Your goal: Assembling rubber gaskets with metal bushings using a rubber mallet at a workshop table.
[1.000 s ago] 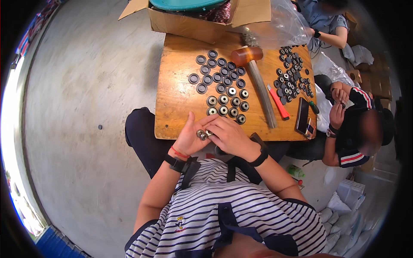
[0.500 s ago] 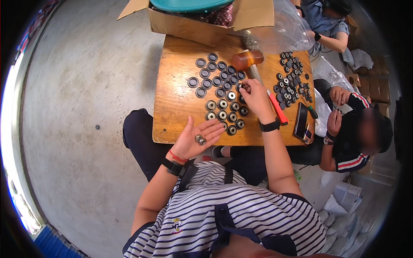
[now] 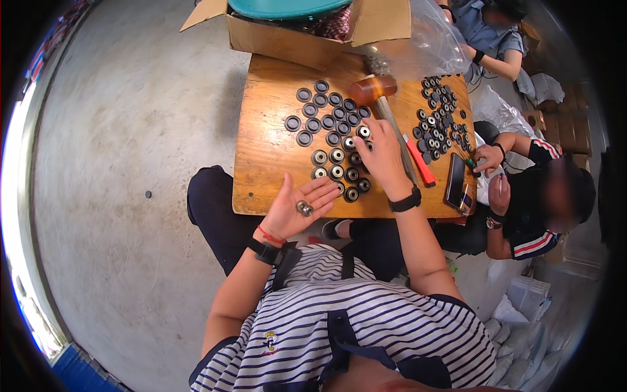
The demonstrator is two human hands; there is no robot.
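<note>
Two small shiny metal bushings (image 3: 304, 208) are lying in the upturned, open left hand (image 3: 297, 208) at the wooden desk's (image 3: 264, 147) near edge; farther in, the right hand (image 3: 381, 157) is resting palm-down, fingers loosely spread, among round black rubber rings (image 3: 333, 121).

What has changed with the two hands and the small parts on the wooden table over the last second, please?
The right hand left the left palm and reached forward onto the black round parts on the wooden table. The left hand opened, palm up, with small metal pieces lying on it. The mallet and phone stayed put.
</note>
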